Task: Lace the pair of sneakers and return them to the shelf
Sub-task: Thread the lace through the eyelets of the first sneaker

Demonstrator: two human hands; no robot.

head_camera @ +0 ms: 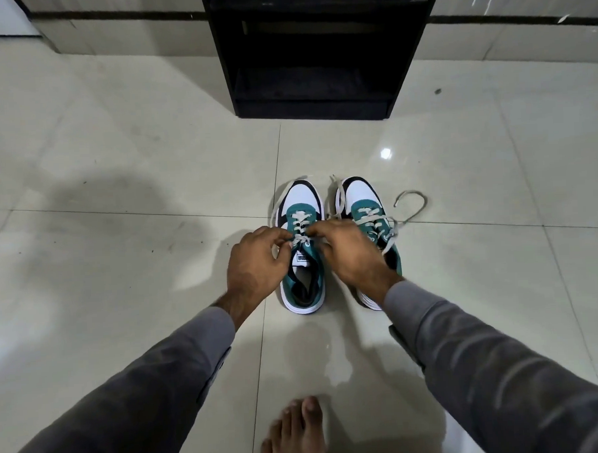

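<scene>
Two teal, white and black sneakers stand side by side on the tiled floor, toes pointing away from me. My left hand (254, 262) and my right hand (350, 251) meet over the left sneaker (302, 205), each pinching its grey lace (300, 239) near the upper eyelets. The right sneaker (361, 192) is partly hidden under my right hand and wrist; its lace (413, 204) hangs loose and curls on the floor to the right. A black shelf unit (312, 54) with open compartments stands straight ahead, beyond the shoes.
Glossy pale floor tiles (118, 200) spread all around. My bare foot (294, 432) rests at the bottom edge, close behind the shoes. A wall base with a dark strip (110, 13) runs along the back on both sides of the shelf.
</scene>
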